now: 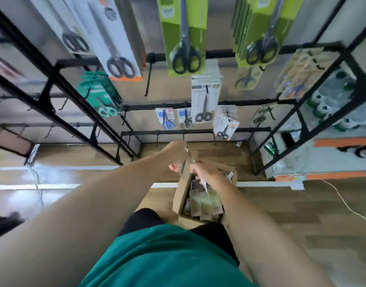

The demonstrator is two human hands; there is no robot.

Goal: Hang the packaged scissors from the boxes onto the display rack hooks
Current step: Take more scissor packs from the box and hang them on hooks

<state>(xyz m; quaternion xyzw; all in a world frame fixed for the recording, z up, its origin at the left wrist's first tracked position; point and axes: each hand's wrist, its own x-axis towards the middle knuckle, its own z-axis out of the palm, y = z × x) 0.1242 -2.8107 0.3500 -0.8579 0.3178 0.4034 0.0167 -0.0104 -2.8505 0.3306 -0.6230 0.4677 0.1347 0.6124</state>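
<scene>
Right now both hands are working over the open cardboard box (pixel 179 200) on the floor, just in front of the rack (pixel 198 132). The left hand (pixel 175 155) is holding a pack of scissors (pixel 186 164) up above the box, fingers curling round its edge, with fingertips (pixel 173 168) peeking out underneath. The right hand (pixel 205 172) is reaching into the box and pinching the top of another card (pixel 205 186); its fingers are bending down, but the picture is too blurry to count them.

The pack is probably feeling light and flat. The card is likely stiff enough to stay straight, but it could be bending if squeezed hard. The plastic front may be a bit slippery. The best place to be holding it is near the top edge, beside the hanging hole, so the hole is staying free for the hook.

The pack is looking thin and grey-brown, seen mostly edge-on. More packs (pixel 205 204) are lying in the box, pale green and tan. An empty hook (pixel 157 140) is waiting on the lowest bar, near the hands.
</scene>
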